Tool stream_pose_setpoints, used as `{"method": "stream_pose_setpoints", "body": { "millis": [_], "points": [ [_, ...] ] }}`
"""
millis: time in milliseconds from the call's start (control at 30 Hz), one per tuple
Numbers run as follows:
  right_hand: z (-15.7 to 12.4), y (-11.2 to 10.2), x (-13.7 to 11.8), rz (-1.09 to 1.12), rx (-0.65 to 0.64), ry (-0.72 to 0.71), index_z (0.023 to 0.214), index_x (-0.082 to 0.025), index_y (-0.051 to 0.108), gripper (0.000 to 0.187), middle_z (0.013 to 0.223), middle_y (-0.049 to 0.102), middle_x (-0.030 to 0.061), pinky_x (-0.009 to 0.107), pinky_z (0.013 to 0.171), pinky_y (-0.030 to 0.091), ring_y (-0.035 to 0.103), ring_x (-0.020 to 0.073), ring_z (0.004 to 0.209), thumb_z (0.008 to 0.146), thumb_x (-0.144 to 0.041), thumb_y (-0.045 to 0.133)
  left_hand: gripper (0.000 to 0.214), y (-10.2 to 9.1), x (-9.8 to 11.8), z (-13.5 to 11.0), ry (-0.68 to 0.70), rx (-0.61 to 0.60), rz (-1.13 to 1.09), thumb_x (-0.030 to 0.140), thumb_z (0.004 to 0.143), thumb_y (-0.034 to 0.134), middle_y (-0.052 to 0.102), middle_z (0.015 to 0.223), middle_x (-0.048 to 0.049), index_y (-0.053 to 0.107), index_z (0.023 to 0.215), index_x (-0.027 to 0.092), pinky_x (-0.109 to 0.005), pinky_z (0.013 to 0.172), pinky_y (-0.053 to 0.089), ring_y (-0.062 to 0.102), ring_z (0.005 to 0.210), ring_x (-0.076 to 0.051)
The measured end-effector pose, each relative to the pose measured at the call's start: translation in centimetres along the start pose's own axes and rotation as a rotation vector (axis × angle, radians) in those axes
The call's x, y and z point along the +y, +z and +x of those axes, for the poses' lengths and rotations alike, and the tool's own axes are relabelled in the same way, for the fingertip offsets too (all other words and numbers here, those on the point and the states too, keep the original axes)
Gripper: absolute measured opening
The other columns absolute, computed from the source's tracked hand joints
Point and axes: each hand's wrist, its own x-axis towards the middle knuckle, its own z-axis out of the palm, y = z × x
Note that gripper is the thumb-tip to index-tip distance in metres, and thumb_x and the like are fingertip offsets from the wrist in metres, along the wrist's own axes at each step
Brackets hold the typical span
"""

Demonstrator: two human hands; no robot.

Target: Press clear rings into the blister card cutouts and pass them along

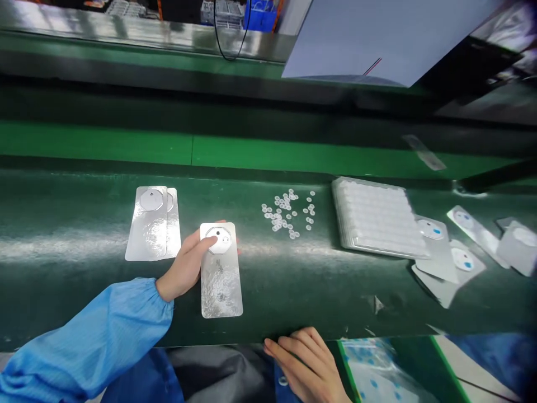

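Note:
My left hand point(191, 260) grips a flat silver panel point(222, 282) shaped like a phone back cover, thumb on the white round patch at its upper end and fingers behind it. Left of this hand, two similar panels point(146, 232) overlap on the green work surface. My right hand point(304, 364) rests by the near table edge, with its fingers loosely extended and nothing visible in them. Beyond the hands, to the right, lie many small translucent white rings point(287, 210) in a loose scatter.
A stack of clear plastic trays point(375, 215) stands right of the rings. More silver panels point(438, 263), some bearing blue dots, lie beside it. Below the table edge is a clear bag point(373, 364) with blue spots. A large pale panel point(369, 42) hangs over the far side.

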Motion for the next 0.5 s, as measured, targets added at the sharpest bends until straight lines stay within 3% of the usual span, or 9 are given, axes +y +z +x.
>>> {"method": "stream_pose_setpoints", "body": {
  "millis": [133, 233, 367, 433, 500],
  "points": [
    [2.5, 0.6, -1.0, 0.39, 0.096, 0.521, 0.091, -0.022, 0.079, 0.009, 0.071, 0.077, 0.0044, 0.028, 0.052, 0.053, 0.07, 0.0178, 0.056, 0.095, -0.021, 0.07, 0.076, -0.7, -0.7, -0.4, 0.155, 0.014, 0.234, 0.037, 0.093, 0.068, 0.078, 0.094, -0.0063, 0.036, 0.16, 0.022, -0.035, 0.073, 0.058, 0.074, 0.077, -0.024],
    [5.9, 1.9, -0.8, 0.796, 0.202, 0.858, 0.083, -0.019, 0.076, 0.022, 0.063, 0.075, 0.0053, 0.023, 0.039, 0.044, 0.066, 0.0165, 0.046, 0.088, -0.04, 0.079, 0.074, -1.1, -1.1, -0.9, 0.355, 0.032, 0.528, 0.033, 0.096, 0.067, 0.074, 0.078, -0.002, 0.035, 0.161, 0.024, -0.03, 0.065, 0.056, 0.069, 0.065, -0.019],
    [10.4, 3.7, 0.0, 1.266, 0.26, 0.98, 0.079, -0.019, 0.072, 0.034, 0.067, 0.073, 0.0043, 0.018, 0.036, 0.032, 0.06, 0.0117, 0.045, 0.076, -0.048, 0.089, 0.035, -1.0, -1.1, -1.0, 0.548, -0.055, 0.812, 0.03, 0.1, 0.06, 0.079, 0.099, -0.0079, 0.071, 0.131, 0.02, -0.031, 0.078, 0.058, 0.074, 0.089, -0.022],
    [11.7, 4.2, 0.1, 1.409, 0.266, 0.997, 0.077, -0.019, 0.071, 0.034, 0.062, 0.066, -0.0009, 0.017, 0.037, 0.026, 0.046, 0.0047, 0.039, 0.073, -0.046, 0.091, 0.024, -0.8, -1.0, -1.0, 0.613, -0.068, 0.888, 0.029, 0.096, 0.066, 0.08, 0.107, -0.0074, 0.079, 0.115, 0.02, -0.03, 0.086, 0.057, 0.074, 0.098, -0.023],
    [12.3, 4.6, -0.1, 1.502, 0.272, 1.01, 0.073, -0.018, 0.07, 0.034, 0.056, 0.056, -0.0058, 0.016, 0.038, 0.021, 0.031, 0.0005, 0.037, 0.073, -0.044, 0.092, 0.022, -0.6, -1.1, -0.9, 0.652, -0.063, 0.903, 0.029, 0.088, 0.077, 0.081, 0.103, -0.0058, 0.082, 0.108, 0.021, -0.027, 0.08, 0.057, 0.074, 0.091, -0.02]
  ]
}}
